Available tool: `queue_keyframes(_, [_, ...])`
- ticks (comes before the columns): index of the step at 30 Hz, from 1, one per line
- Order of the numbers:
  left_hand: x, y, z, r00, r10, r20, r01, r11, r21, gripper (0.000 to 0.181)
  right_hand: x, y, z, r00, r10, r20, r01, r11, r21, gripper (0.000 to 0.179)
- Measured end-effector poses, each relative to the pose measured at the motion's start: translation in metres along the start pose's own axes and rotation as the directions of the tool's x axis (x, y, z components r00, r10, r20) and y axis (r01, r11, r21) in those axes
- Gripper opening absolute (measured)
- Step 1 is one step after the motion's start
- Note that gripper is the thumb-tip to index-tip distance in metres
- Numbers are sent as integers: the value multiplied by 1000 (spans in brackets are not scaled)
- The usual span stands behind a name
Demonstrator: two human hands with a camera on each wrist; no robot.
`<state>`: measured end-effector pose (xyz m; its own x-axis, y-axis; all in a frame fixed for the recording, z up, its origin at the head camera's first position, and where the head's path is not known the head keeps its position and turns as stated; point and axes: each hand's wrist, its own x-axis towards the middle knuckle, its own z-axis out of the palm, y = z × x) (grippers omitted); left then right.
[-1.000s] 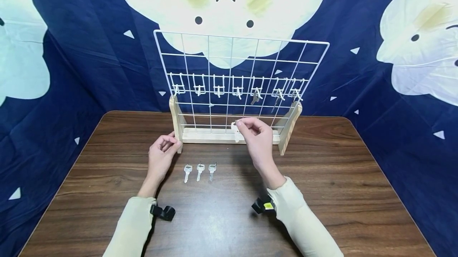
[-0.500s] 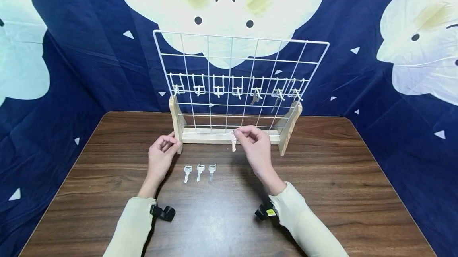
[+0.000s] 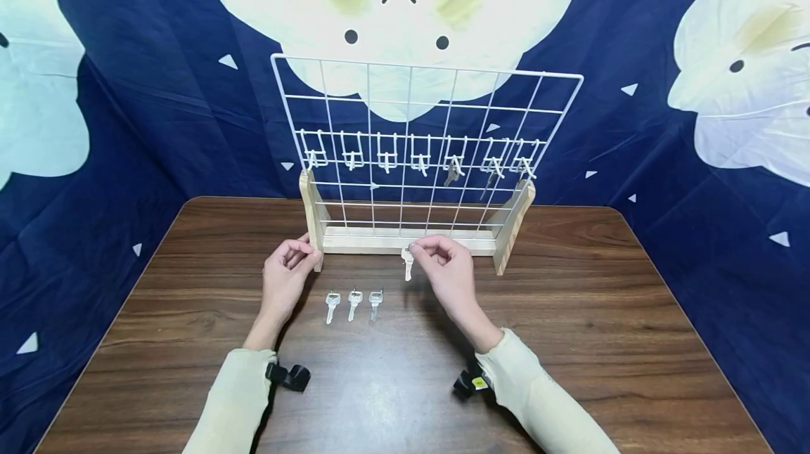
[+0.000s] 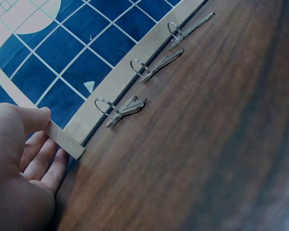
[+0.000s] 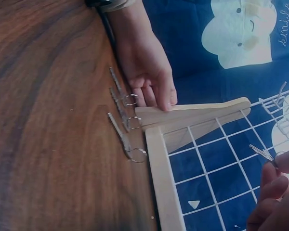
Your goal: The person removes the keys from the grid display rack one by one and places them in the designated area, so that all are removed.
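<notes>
My right hand [image 3: 446, 273] pinches a silver key [image 3: 408, 266] near its ring, blade hanging down, in front of the stand's wooden base bar [image 3: 361, 244]. The right wrist view shows that key [image 5: 263, 153] beside my fingertips. With thumb and fingers on either side, my left hand [image 3: 285, 277] grips the front end of the stand's left wooden leg [image 4: 67, 140]. Three more keys lie in a row on the table: a left key [image 3: 332, 305], a middle key [image 3: 354, 303] and a right key [image 3: 375, 303]. Each has a metal ring, plainest in the left wrist view.
A white wire grid [image 3: 430, 102] rises from the wooden stand. Across it runs a row of several white hooks [image 3: 387, 159]; keys [image 3: 452, 171] hang on the right-hand ones, the farthest right hard to make out. Behind is a blue cloud-print cloth [image 3: 158, 88]. Brown table [image 3: 588, 313] beneath.
My right hand has come down and slightly left, nearer to me, carrying the key away from the grid. The left hand and the keys on the table have stayed put.
</notes>
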<state>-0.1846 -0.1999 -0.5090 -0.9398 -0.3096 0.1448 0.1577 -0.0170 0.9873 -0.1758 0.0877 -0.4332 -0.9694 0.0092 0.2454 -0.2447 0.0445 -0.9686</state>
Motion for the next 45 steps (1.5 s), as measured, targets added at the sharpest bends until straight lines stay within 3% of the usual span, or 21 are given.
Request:
queue_keyframes(17, [0, -1, 0, 1000, 12, 5, -12, 1000, -19, 17, -6, 32, 2, 995, 89, 53, -87, 996, -37, 5])
queue_keyframes(32, [0, 0, 0, 1000, 4, 4, -4, 1000, -29, 17, -9, 55, 4, 977, 185, 109, -173, 979, -112, 3])
queue_keyframes(45, [0, 0, 0, 1000, 8, 3, -8, 1000, -7, 18, -13, 63, 3, 972, 193, 135, -167, 969, -182, 7])
